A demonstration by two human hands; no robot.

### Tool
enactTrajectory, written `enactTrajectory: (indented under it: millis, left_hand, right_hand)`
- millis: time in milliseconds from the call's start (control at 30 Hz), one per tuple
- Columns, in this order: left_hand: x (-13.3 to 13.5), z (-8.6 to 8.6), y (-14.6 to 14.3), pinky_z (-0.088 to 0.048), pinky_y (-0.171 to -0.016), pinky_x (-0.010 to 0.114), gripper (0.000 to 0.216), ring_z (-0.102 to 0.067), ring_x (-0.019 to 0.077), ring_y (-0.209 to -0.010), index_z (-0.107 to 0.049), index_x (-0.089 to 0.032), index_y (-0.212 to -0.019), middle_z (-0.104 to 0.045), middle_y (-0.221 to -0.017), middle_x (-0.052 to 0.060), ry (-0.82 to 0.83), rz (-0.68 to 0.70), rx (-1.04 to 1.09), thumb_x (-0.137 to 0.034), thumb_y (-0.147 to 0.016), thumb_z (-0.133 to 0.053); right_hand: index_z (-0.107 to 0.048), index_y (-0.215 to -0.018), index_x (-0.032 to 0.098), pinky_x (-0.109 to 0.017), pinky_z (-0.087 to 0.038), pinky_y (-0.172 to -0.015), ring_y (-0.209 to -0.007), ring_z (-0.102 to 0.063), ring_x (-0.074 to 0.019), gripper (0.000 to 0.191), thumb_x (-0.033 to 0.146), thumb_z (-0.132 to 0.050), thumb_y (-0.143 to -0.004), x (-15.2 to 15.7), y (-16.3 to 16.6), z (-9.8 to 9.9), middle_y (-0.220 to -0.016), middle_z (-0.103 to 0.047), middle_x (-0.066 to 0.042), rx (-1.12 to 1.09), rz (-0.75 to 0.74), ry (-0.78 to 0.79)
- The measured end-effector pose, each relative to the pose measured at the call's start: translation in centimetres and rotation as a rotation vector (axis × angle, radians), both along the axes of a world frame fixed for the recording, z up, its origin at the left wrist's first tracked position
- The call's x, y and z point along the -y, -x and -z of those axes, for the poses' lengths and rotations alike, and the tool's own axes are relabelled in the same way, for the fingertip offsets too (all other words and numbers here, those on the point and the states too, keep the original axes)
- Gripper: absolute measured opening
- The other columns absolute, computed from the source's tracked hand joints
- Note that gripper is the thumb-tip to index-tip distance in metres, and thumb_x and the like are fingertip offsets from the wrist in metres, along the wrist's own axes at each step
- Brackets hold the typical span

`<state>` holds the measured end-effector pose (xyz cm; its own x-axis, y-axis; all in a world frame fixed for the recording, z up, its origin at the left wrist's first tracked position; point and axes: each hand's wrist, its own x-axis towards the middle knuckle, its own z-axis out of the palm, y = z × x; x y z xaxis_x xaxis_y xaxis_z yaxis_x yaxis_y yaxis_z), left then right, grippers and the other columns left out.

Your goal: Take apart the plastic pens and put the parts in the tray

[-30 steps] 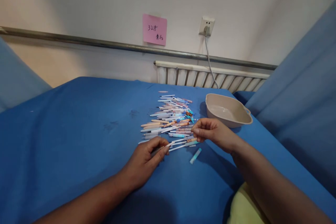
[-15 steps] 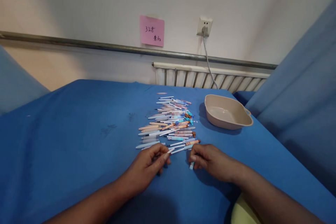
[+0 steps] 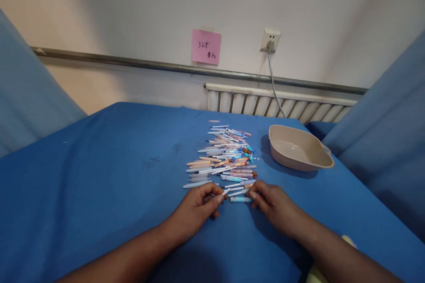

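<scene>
My left hand rests on the blue-covered table near its front edge, grip pinched narrow on a thin white pen part. Just beside it, my right hand closes its fingertips on the end of a light-blue pen cap lying flat on the cloth. Beyond both hands, a heap of pens and pen parts spreads toward the table's far edge. To its right, near the far right corner, sits a beige plastic basin. A pink note hangs on the wall behind.
</scene>
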<state>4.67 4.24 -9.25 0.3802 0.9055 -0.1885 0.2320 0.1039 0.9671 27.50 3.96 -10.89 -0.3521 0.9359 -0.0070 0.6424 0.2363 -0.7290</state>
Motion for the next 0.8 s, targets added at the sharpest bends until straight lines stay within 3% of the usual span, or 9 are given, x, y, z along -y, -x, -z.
enactTrajectory:
  millis: [167, 267, 367, 500, 633, 800]
  left_hand:
    - [0.0, 0.5, -0.1, -0.028, -0.042, 0.018, 0.032, -0.038, 0.0073, -0.044, -0.062, -0.016, -0.087, -0.057, -0.058, -0.004, 0.054, 0.053, -0.076, -0.047, -0.080, -0.058]
    - [0.0, 0.9, -0.3, -0.036, -0.042, 0.018, 0.035, -0.048, 0.0107, -0.052, -0.062, -0.015, -0.089, -0.060, -0.067, -0.001, 0.099, 0.099, -0.088, -0.048, -0.078, -0.059]
    - [0.1, 1.1, -0.5, -0.043, -0.047, 0.020, 0.033, -0.057, 0.0158, -0.068, -0.062, -0.015, -0.089, -0.062, -0.076, 0.002, 0.097, 0.107, -0.092, -0.046, -0.077, -0.060]
    - [0.3, 1.0, -0.5, -0.045, -0.053, 0.023, 0.030, -0.054, 0.0123, -0.058, -0.062, -0.014, -0.083, -0.061, -0.070, 0.001, 0.087, 0.105, -0.148, -0.043, -0.078, -0.059]
    - [0.2, 1.2, -0.5, -0.047, -0.059, 0.024, 0.029, -0.056, 0.0132, -0.063, -0.062, -0.014, -0.080, -0.063, -0.071, 0.001, 0.077, 0.046, -0.045, -0.042, -0.077, -0.062]
    - [-0.2, 1.7, -0.9, -0.049, -0.069, 0.027, 0.032, -0.062, 0.0167, -0.076, -0.063, -0.014, -0.080, -0.068, -0.080, 0.004, 0.121, -0.019, 0.106, -0.044, -0.075, -0.069]
  right_hand:
    - [-0.054, -0.081, 0.020, -0.025, -0.042, -0.064, -0.069, -0.060, -0.0154, 0.017, 0.025, -0.042, -0.093, 0.4, 0.3, -0.1, -0.075, -0.065, -0.002, -0.014, -0.035, 0.023]
    - [-0.053, -0.079, 0.020, -0.025, -0.043, -0.064, -0.071, -0.060, -0.0152, 0.018, 0.026, -0.043, -0.092, 0.8, 0.9, 0.0, -0.076, -0.066, -0.002, -0.074, -0.032, 0.054]
    - [-0.054, -0.079, 0.019, -0.026, -0.045, -0.066, -0.070, -0.060, -0.0149, 0.019, 0.029, -0.044, -0.092, 0.8, 1.3, 0.5, -0.076, -0.066, -0.003, -0.178, -0.010, 0.113]
    - [-0.057, -0.080, 0.017, -0.028, -0.048, -0.066, -0.068, -0.060, -0.0151, 0.030, 0.045, -0.049, -0.088, 0.3, 1.4, 1.2, -0.074, -0.064, -0.003, -0.408, 0.038, 0.243]
    - [-0.058, -0.079, 0.016, -0.030, -0.050, -0.063, -0.061, -0.060, -0.0142, 0.043, 0.059, -0.058, -0.079, -0.1, 1.4, 0.7, -0.067, -0.062, -0.001, -0.702, 0.066, 0.383]
    - [-0.060, -0.080, 0.016, -0.031, -0.051, -0.070, -0.073, -0.063, -0.0157, 0.039, 0.054, -0.060, -0.081, 0.4, 2.3, -0.4, -0.078, -0.066, -0.005, -0.847, 0.010, 0.331]
